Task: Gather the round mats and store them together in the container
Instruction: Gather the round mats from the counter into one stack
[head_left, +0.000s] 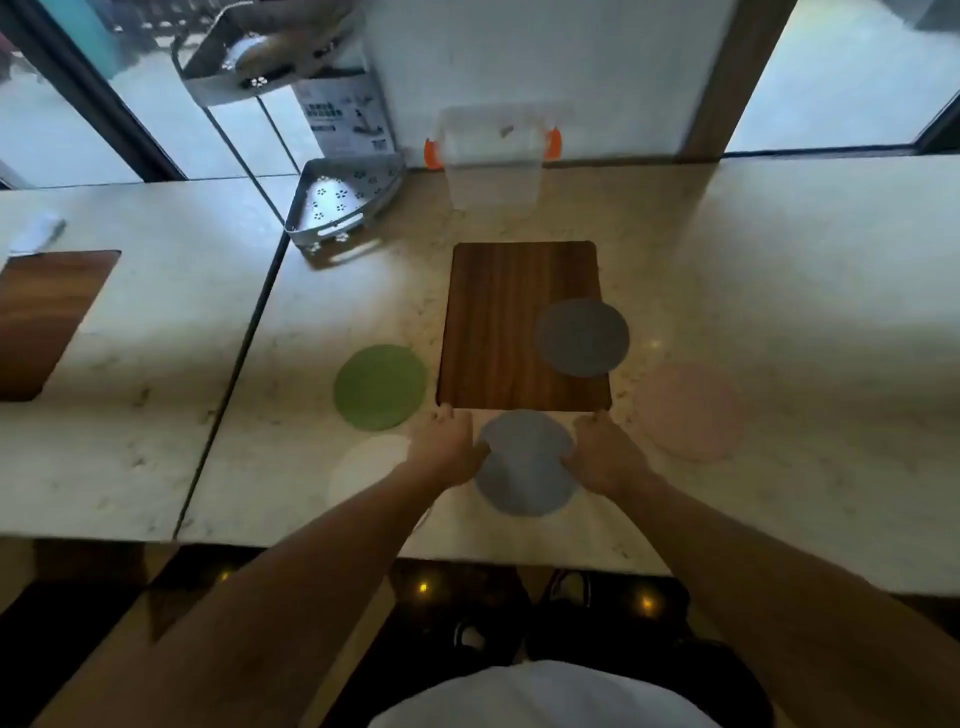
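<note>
Both bare arms reach in from the bottom of the frame to the near edge of a pale marbled counter (727, 249). The left hand (448, 451) and the right hand (602, 457) sit one on each side of a blue-grey round mat (524, 467) just below centre, fingers curled down onto its left and right edges. They touch the mat, but with the blur I cannot tell whether either has actually pinched it or only rests on it.

Right above that mat lies a dark wooden board (498, 322), flat on the counter in the middle of the frame. A darker grey round mat (582, 338) lies on the board's lower right part, its rim hanging a little past the board's right edge. To the left of the board, close to it, is a green round mat (380, 387). Below the green one, partly under the left forearm, a white round mat (363, 475) barely stands out from the stone. To the right of the board, lower down, lies a pale pink round mat (691, 413), apart from the others.

The container (491, 161), a clear plastic box with orange clips, stands at the top centre against the wall, above the board and well apart from all the mats. A grey metal corner rack (343, 208) sits to its left. At the far left edge, a second wooden board (47, 322) lies on the neighbouring counter.
</note>
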